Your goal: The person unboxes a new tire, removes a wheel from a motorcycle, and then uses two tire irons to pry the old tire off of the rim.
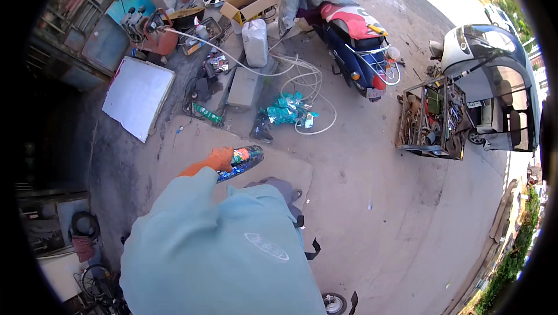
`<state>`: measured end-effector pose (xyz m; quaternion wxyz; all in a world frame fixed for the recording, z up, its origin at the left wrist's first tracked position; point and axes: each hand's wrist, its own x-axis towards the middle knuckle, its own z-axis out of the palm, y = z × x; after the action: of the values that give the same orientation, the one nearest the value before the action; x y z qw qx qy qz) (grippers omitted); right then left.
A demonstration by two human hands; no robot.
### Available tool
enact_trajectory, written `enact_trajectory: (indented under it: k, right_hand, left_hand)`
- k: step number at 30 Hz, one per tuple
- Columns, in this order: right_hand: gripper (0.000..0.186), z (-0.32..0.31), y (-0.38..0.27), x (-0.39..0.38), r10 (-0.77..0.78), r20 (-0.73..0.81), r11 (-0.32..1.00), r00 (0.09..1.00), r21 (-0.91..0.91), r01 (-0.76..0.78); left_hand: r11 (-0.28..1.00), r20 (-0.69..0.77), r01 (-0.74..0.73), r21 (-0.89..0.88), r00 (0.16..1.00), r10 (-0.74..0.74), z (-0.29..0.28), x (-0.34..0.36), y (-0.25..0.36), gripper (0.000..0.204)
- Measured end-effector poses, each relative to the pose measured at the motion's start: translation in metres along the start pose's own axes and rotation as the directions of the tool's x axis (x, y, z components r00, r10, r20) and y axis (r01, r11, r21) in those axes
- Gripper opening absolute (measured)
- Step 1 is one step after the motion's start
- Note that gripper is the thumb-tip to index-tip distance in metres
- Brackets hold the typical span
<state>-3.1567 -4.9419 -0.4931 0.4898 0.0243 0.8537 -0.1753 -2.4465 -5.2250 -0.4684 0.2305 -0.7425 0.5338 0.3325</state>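
Observation:
My left hand (pixel 222 158) is closed on a shiny, dark-blue package (pixel 246 158) with a red and green patch, just beyond my light blue shirt. Part of the package is hidden behind the fingers, and its exact kind is unclear. My right hand does not show. Farther off, past the package, a dark object that looks like a shoe (pixel 261 127) lies on the ground. Beside it sits a crumpled heap of shiny teal wrapping (pixel 286 109).
A pale hose (pixel 317 77) lies in loops near a concrete block (pixel 244 86). Ahead stands a blue scooter (pixel 343 47). At right, a metal crate (pixel 431 118) of tools stands before a small white vehicle (pixel 483 47). A white board (pixel 138 97) lies at left.

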Motion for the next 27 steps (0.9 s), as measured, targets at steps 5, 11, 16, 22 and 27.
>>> enact_trajectory:
  k: [5,11,16,22,27]
  right_hand:
    - [0.034,-0.017,-0.139,0.108,-0.089,0.036,0.984,0.995,-0.152,0.094]
    - [0.035,0.042,-0.377,0.173,-0.353,0.142,0.882,0.925,-0.28,0.38]
    - [0.048,0.153,-0.578,0.161,-0.614,0.259,0.653,0.746,-0.364,0.664]
    - [0.061,0.313,-0.786,0.123,-0.723,0.525,0.162,0.449,-0.503,0.849]
    - [0.073,0.461,-0.905,0.02,-0.719,0.645,-0.037,0.257,-0.406,0.913]
  left_hand:
    - [0.986,-0.085,0.076,-0.149,0.992,-0.09,0.02,0.022,0.049,0.078]
    - [0.88,-0.051,0.212,-0.426,0.965,-0.257,0.02,0.037,0.094,0.081]
    - [0.734,0.15,0.362,-0.574,0.928,-0.341,0.009,0.105,0.15,0.088]
    - [0.659,0.174,0.498,-0.564,0.852,-0.494,-0.006,0.16,0.219,0.096]
    - [0.599,0.172,0.541,-0.59,0.809,-0.562,-0.037,0.148,0.227,0.087]
